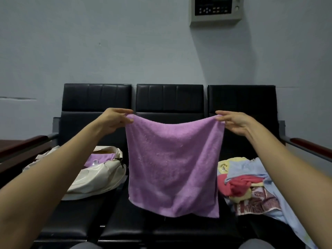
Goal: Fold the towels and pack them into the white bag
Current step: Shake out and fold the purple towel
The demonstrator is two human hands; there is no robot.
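A purple towel (pixel 173 164) hangs spread out in the air over the middle seat. My left hand (pixel 115 121) pinches its top left corner and my right hand (pixel 233 123) pinches its top right corner. The white bag (pixel 97 178) lies open on the left seat, with another purple towel (pixel 100 159) showing inside it. A heap of loose towels (pixel 246 182), blue, red, yellow and patterned, lies on the right seat.
Three black padded seats (pixel 161 229) stand in a row against a grey wall. Dark red armrests (pixel 312 146) flank the row at each side. A beige control box (pixel 216 10) is mounted high on the wall.
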